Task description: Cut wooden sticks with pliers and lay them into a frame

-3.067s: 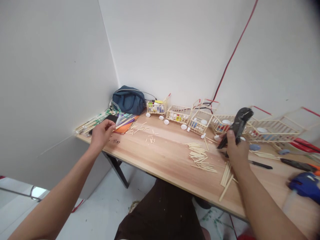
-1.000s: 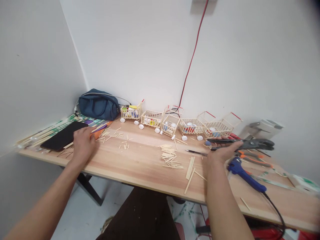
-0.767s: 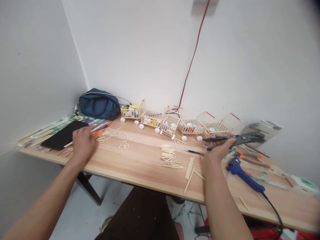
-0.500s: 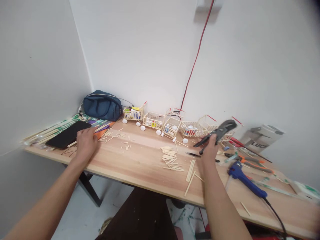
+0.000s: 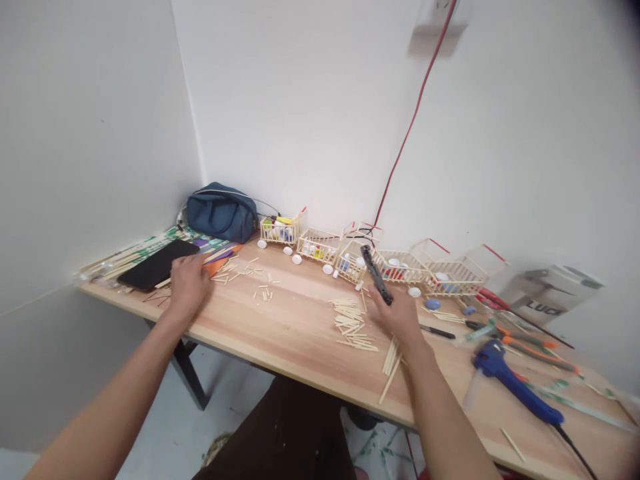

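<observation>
My right hand [image 5: 397,313] grips a dark pliers-like tool [image 5: 376,273], held up over the table in front of the small stick-built carts; its exact kind is hard to make out. Just below that hand lie a heap of short cut sticks [image 5: 350,323] and a few longer sticks [image 5: 391,357]. On the left, my left hand [image 5: 190,283] rests at the table with curled fingers, beside a black phone [image 5: 157,265]. Thin sticks [image 5: 217,254] and orange and purple pieces lie by its fingertips. Whatever those fingers hold is hidden.
Several stick carts with white wheels, among them one cart [image 5: 455,277] at the right, line the wall. A blue pouch [image 5: 223,213] sits at the back left. To the right lie a blue glue gun [image 5: 517,380], orange-handled pliers [image 5: 540,350] and a printed box [image 5: 553,293].
My right hand has swung the dark tool leftward and turned it, so it now shows edge-on. The view has shifted a little; my left hand stays beside the phone.
</observation>
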The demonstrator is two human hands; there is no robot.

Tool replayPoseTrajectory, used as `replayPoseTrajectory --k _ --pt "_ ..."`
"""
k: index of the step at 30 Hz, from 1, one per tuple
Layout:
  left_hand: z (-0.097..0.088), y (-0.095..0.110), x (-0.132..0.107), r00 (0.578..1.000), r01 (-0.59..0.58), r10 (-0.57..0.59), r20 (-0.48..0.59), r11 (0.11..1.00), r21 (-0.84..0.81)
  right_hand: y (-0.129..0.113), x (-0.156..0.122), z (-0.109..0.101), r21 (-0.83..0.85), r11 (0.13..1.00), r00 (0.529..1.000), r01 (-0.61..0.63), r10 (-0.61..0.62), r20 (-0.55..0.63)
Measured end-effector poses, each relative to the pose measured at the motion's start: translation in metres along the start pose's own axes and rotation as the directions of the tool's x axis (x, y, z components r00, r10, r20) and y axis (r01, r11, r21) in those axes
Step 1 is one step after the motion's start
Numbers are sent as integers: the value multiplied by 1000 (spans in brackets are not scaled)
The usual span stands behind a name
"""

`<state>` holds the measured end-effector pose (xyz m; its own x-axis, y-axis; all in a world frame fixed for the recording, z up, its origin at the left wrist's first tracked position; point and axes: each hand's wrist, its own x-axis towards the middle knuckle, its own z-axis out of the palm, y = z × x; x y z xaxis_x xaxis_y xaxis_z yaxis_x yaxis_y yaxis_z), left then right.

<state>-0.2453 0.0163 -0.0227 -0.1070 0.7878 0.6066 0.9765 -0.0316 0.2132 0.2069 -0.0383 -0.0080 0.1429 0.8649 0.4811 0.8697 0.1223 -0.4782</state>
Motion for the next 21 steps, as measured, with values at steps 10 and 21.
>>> replayPoseTrajectory --k 10,21 --pt "-6 6 -4 994 100 -103 -26 989 -107 6 2 -1 40 999 998 -5 7 -58" --pt "-9 -5 1 987 -10 -12 159 990 139 5 1 1 24 1000 999 -4 5 -39"
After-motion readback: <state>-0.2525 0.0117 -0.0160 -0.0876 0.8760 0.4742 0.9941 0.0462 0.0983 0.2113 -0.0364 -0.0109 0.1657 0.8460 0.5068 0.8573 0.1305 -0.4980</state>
